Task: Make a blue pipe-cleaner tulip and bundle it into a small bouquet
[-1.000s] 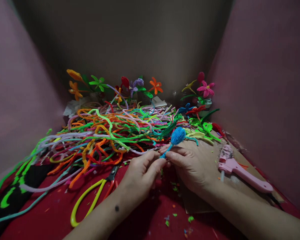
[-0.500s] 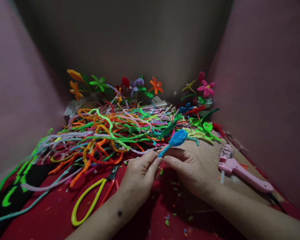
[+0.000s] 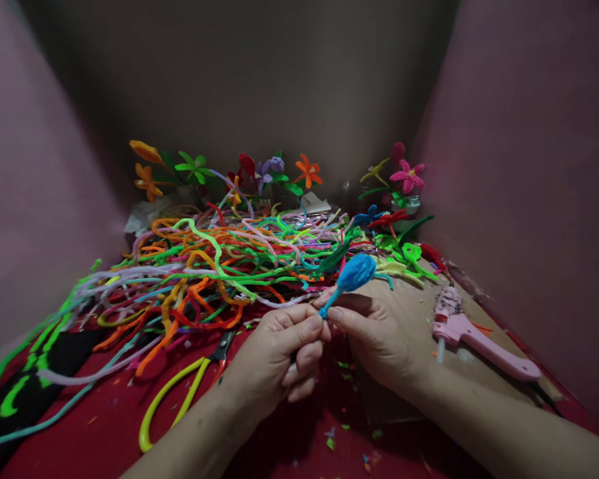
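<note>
Both hands meet low in the middle over a red cloth (image 3: 104, 426). My left hand (image 3: 279, 356) and my right hand (image 3: 379, 339) each pinch the thin stem of a blue pipe-cleaner bud (image 3: 355, 273), whose fuzzy round head points up and to the right. The left fingers curl in under the thumb. A big tangle of coloured pipe cleaners (image 3: 219, 266) lies just behind the hands.
Yellow-handled scissors (image 3: 180, 392) lie left of my left hand. A pink glue gun (image 3: 474, 336) rests on brown cardboard (image 3: 419, 299) at the right. Finished pipe-cleaner flowers (image 3: 307, 169) stand along the back. Pink walls close in on both sides. A black and green cloth (image 3: 24, 379) lies far left.
My left hand has rolled so its curled fingers now face me, and the blue bud's stem has turned between the fingertips. The bud has stayed in about the same place.
</note>
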A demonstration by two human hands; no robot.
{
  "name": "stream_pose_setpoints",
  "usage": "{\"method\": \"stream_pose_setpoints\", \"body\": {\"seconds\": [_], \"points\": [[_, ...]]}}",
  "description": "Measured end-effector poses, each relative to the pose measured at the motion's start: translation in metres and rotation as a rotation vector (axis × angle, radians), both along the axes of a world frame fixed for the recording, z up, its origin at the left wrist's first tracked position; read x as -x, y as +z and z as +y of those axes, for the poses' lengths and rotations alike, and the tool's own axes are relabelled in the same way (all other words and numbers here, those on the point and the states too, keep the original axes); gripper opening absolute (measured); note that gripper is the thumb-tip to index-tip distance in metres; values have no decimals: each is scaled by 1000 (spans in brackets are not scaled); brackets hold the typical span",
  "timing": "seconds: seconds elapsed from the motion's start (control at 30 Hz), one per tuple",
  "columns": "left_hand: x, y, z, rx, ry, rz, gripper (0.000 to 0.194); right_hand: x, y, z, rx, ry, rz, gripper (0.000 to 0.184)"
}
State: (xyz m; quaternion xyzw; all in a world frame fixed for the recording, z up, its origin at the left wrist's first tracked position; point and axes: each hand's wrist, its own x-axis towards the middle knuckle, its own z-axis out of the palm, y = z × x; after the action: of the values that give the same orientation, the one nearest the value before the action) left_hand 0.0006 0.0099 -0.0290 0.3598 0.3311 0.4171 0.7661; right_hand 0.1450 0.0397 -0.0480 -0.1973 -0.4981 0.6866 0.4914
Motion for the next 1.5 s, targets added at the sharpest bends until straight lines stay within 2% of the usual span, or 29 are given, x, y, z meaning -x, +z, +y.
{"method": "stream_pose_setpoints", "body": {"seconds": [0.17, 0.33, 0.5, 0.63, 0.73, 0.93, 1.0, 1.13, 1.27, 1.5], "points": [[3, -5, 3, 19, -115, -179, 18, 0, 0, 2, 56, 22, -9, 13], [4, -3, 7, 4, -159, -103, 20, 0, -2, 4, 74, 32, 11, 15], [1, 0, 6, -54, -67, 103, 22, 2, 3, 5, 117, 23, -3, 14], [-3, 1, 4, -124, 27, 442, 35, 3, 9, 5, 157, -34, -37, 17], [-8, 3, 2, -155, 96, 599, 27, 3, 8, 6, 207, -66, -64, 17], [-14, 6, 1, -208, 133, 683, 25, 2, -4, 5, 234, -88, -72, 11], [-13, 2, 2, -325, 178, 759, 22, 3, -3, 4, 223, -88, -56, 8], [-10, -6, 2, -659, 284, 952, 22, 2, 2, 3, 163, -115, -77, 12], [-11, -6, 0, -643, 280, 981, 25, 1, 0, 3, 191, -128, -71, 17], [-16, -9, -2, -697, 341, 932, 22, 4, 0, 3, 237, -24, 49, 16]]}}
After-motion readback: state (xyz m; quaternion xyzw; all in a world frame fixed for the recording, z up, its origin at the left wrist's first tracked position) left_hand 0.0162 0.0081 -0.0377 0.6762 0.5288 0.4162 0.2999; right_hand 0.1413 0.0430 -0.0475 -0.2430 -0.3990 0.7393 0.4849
